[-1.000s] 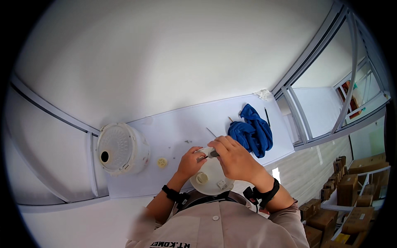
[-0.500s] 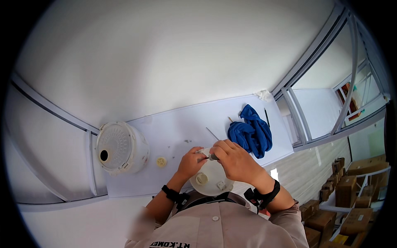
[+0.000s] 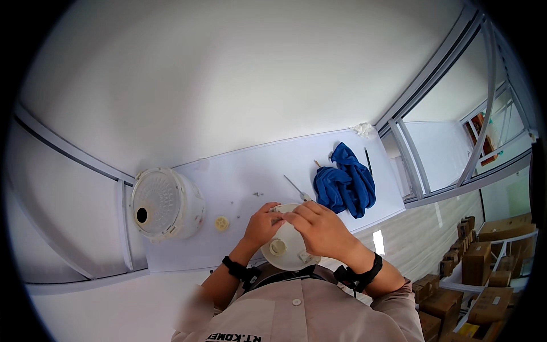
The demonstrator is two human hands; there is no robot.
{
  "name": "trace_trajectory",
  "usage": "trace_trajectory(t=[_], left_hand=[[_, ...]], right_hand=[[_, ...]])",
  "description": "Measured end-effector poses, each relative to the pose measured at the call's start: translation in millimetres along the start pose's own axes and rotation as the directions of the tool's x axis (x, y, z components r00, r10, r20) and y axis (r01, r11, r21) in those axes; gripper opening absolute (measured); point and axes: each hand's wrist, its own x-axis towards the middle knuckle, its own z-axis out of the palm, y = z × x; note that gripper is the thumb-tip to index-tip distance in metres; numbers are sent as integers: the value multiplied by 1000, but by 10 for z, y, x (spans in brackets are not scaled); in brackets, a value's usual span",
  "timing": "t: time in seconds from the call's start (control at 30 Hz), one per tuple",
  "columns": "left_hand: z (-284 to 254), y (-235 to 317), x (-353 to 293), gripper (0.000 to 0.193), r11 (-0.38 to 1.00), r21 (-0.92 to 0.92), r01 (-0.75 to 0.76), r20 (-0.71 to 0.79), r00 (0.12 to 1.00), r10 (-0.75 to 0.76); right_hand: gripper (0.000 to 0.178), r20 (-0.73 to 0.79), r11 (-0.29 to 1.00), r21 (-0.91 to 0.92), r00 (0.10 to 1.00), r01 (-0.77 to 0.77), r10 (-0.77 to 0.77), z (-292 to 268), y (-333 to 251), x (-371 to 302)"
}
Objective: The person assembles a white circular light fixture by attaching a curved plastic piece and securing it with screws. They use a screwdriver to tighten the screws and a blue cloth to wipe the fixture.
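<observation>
A white round plastic lid point(image 3: 292, 251) is close in front of me, with a cream ring-shaped fitting point(image 3: 277, 247) and a small white block point(image 3: 305, 256) on its face. My left hand point(image 3: 262, 226) is closed on the lid's far left edge, with thumb and forefinger near a small greyish part I cannot identify. Over the lid's far right side, my right hand point(image 3: 323, 228) has its fingertips pinched together against the left fingertips. Whatever it pinches is hidden. Just beyond the right hand lies a screwdriver point(image 3: 295, 185) with a thin shaft and pale handle.
A white bucket-like drum point(image 3: 185, 208) with a dark round hole stands at the left. Beside it are a yellow round cap point(image 3: 221, 223) and several tiny metal bits point(image 3: 258, 194). A blue cloth point(image 3: 345, 185) lies at right, near a thin black stick point(image 3: 368, 161) and white crumpled tissue point(image 3: 362, 130).
My right hand has shifted slightly, and the dark grey piece seen at its fingertips no longer shows. More of the screwdriver's handle is now visible. The left hand has barely moved.
</observation>
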Motion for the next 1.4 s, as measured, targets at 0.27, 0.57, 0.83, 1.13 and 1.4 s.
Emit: trace_trajectory(t=[0.27,0.57,0.83,1.13,1.4], left_hand=[[60,-155,2,21,999,12,-32,5,999,32],[-6,73,-53,30,999,51,6,-13,1000,-5],[-64,228,-83,27,988,132,76,-18,997,-74],[-57,284,-93,23,988,124,93,-2,996,-93],[-64,308,-121,23,982,138,130,-26,991,-128]], right_hand=[[42,144,907,-237,910,-349,388,-132,-177,104],[33,155,962,-102,951,-252,266,-281,-63,-46],[28,198,976,21,958,-218,210,-406,45,-143],[28,249,911,-23,880,-413,405,-315,23,-244],[24,120,925,144,934,-352,337,-370,56,-196]])
